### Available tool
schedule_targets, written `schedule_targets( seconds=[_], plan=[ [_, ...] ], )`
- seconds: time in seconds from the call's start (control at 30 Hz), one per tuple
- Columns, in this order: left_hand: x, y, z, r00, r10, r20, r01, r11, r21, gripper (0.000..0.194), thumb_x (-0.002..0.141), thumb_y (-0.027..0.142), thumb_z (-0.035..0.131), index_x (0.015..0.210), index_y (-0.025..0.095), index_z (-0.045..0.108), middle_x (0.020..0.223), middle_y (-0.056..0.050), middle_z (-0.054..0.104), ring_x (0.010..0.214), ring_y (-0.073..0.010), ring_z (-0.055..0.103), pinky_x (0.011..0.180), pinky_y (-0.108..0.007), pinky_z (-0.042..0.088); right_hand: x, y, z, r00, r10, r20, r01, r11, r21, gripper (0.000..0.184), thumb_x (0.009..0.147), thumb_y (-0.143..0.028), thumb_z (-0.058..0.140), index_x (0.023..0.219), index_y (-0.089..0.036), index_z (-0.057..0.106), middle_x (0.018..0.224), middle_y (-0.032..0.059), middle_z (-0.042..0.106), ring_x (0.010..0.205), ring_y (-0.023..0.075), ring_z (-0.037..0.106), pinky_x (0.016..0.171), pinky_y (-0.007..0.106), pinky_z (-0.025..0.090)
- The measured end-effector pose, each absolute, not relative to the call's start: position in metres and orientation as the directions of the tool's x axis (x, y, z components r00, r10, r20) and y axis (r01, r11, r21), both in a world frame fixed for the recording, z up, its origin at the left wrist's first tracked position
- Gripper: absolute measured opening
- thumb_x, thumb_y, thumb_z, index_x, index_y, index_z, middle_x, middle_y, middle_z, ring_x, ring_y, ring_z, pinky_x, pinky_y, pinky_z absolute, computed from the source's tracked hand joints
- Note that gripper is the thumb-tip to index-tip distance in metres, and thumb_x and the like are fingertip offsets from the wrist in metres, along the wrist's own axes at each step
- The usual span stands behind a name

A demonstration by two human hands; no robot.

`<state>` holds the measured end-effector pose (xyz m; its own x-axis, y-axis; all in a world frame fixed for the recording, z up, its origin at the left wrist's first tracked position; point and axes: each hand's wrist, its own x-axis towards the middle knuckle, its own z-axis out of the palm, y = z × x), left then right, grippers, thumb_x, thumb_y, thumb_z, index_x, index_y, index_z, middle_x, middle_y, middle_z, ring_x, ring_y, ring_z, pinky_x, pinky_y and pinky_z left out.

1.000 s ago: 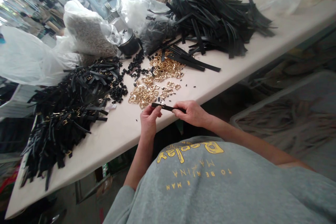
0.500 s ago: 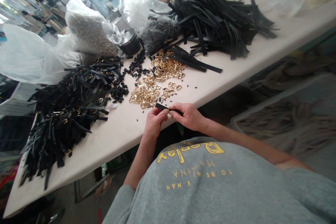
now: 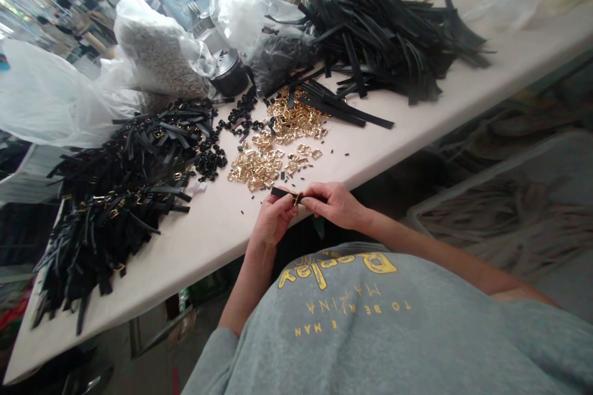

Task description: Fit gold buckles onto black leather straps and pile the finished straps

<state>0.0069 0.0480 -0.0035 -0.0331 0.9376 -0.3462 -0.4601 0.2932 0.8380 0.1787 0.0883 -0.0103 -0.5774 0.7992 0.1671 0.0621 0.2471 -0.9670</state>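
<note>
A short black strap (image 3: 279, 192) is pinched between both hands just over the table's front edge, with a gold buckle (image 3: 296, 198) on its middle. My left hand (image 3: 274, 217) is closed on the strap's left part, close to the buckle. My right hand (image 3: 337, 205) grips the other part, thumb and fingers together at the buckle's right side. The fingers hide some of the strap. Just beyond the hands lies a heap of loose gold buckles (image 3: 257, 166). Small black loops (image 3: 210, 160) are piled to its left.
Black straps with buckles (image 3: 106, 216) cover the table's left end. Plain black straps (image 3: 384, 43) are heaped at the back right. Along the back stand a filled plastic bag (image 3: 152, 43) and a dark tin (image 3: 229, 73). A bin of strips (image 3: 509, 210) is below, right.
My hands have come closer together on the strap and shifted slightly right from a second ago. The gold buckle now shows between the fingers, and the strap's left end has tilted.
</note>
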Motion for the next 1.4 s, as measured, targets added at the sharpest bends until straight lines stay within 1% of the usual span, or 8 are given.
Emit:
schedule_targets(
  seconds=[0.3, 0.47, 0.63, 0.83, 0.93, 1.07, 1.23, 1.4],
  plan=[
    [0.007, 0.046, 0.003, 0.021, 0.945, -0.328, -0.389, 0.310, 0.868, 0.039, 0.057, 0.033, 0.088, 0.070, 0.018, 0.054, 0.070, 0.004, 0.060, 0.050, -0.0040, 0.051, 0.050, -0.018, 0.043, 0.182, 0.090, -0.012, -0.583, 0.758, 0.291, 0.116, 0.433, -0.894, 0.014, 0.089, -0.025, 0.057, 0.079, -0.019, 0.064, 0.070, -0.0002, 0.063, 0.065, 0.0125, 0.056, 0.062, 0.024, 0.043],
    [0.012, 0.047, -0.002, -0.146, 0.964, -0.221, -0.288, 0.172, 0.942, 0.035, 0.060, 0.034, 0.087, 0.072, 0.017, 0.058, 0.065, 0.005, 0.062, 0.052, -0.0063, 0.055, 0.055, -0.020, 0.047, 0.178, 0.090, -0.011, -0.551, 0.792, 0.263, 0.089, 0.369, -0.925, 0.013, 0.089, -0.026, 0.057, 0.084, -0.019, 0.066, 0.076, 0.0008, 0.067, 0.068, 0.0133, 0.058, 0.065, 0.025, 0.045],
    [0.020, 0.043, -0.007, -0.279, 0.957, -0.078, -0.150, 0.037, 0.988, 0.029, 0.068, 0.035, 0.083, 0.077, 0.018, 0.061, 0.065, 0.003, 0.065, 0.057, -0.0093, 0.062, 0.061, -0.022, 0.050, 0.177, 0.091, -0.010, -0.495, 0.840, 0.223, 0.186, 0.353, -0.917, 0.015, 0.088, -0.029, 0.059, 0.081, -0.018, 0.068, 0.075, 0.0007, 0.068, 0.067, 0.0131, 0.059, 0.064, 0.025, 0.043],
    [0.026, 0.040, -0.004, -0.296, 0.955, 0.025, 0.052, -0.010, 0.999, 0.023, 0.078, 0.035, 0.075, 0.086, 0.020, 0.061, 0.070, 0.002, 0.067, 0.061, -0.0120, 0.066, 0.064, -0.025, 0.053, 0.178, 0.093, -0.013, -0.446, 0.865, 0.230, 0.234, 0.361, -0.903, 0.018, 0.086, -0.032, 0.062, 0.075, -0.019, 0.065, 0.068, -0.0010, 0.066, 0.060, 0.0110, 0.054, 0.059, 0.024, 0.039],
    [0.023, 0.037, -0.003, -0.218, 0.973, 0.076, 0.126, -0.050, 0.991, 0.018, 0.084, 0.032, 0.070, 0.096, 0.021, 0.062, 0.080, 0.000, 0.070, 0.068, -0.0138, 0.069, 0.069, -0.027, 0.054, 0.179, 0.095, -0.012, -0.394, 0.888, 0.238, 0.250, 0.352, -0.902, 0.021, 0.085, -0.035, 0.064, 0.072, -0.018, 0.063, 0.065, -0.0015, 0.064, 0.057, 0.0102, 0.050, 0.057, 0.024, 0.037],
    [0.016, 0.037, -0.004, -0.104, 0.992, 0.067, 0.087, -0.058, 0.995, 0.018, 0.091, 0.035, 0.061, 0.102, 0.022, 0.064, 0.082, -0.002, 0.071, 0.072, -0.0152, 0.071, 0.074, -0.030, 0.055, 0.182, 0.098, -0.008, -0.411, 0.885, 0.219, 0.221, 0.330, -0.918, 0.023, 0.084, -0.037, 0.065, 0.071, -0.018, 0.063, 0.063, -0.0016, 0.062, 0.057, 0.0104, 0.050, 0.056, 0.024, 0.037],
    [0.013, 0.042, 0.001, -0.064, 0.997, -0.051, -0.119, 0.043, 0.992, 0.033, 0.084, 0.043, 0.069, 0.110, 0.023, 0.067, 0.097, -0.004, 0.069, 0.077, -0.0143, 0.069, 0.076, -0.030, 0.057, 0.186, 0.100, -0.006, -0.501, 0.847, 0.176, 0.161, 0.291, -0.943, 0.021, 0.086, -0.034, 0.063, 0.074, -0.018, 0.065, 0.068, 0.0010, 0.066, 0.062, 0.0128, 0.055, 0.059, 0.025, 0.041],
    [0.011, 0.044, 0.003, -0.003, 0.994, -0.108, -0.113, 0.106, 0.988, 0.043, 0.078, 0.040, 0.076, 0.117, 0.025, 0.066, 0.119, -0.008, 0.067, 0.076, -0.0119, 0.067, 0.073, -0.027, 0.056, 0.187, 0.101, -0.004, -0.515, 0.836, 0.189, 0.146, 0.303, -0.942, 0.023, 0.085, -0.032, 0.062, 0.068, -0.018, 0.061, 0.064, 0.0000, 0.062, 0.061, 0.0121, 0.053, 0.059, 0.025, 0.040]
  ],
)
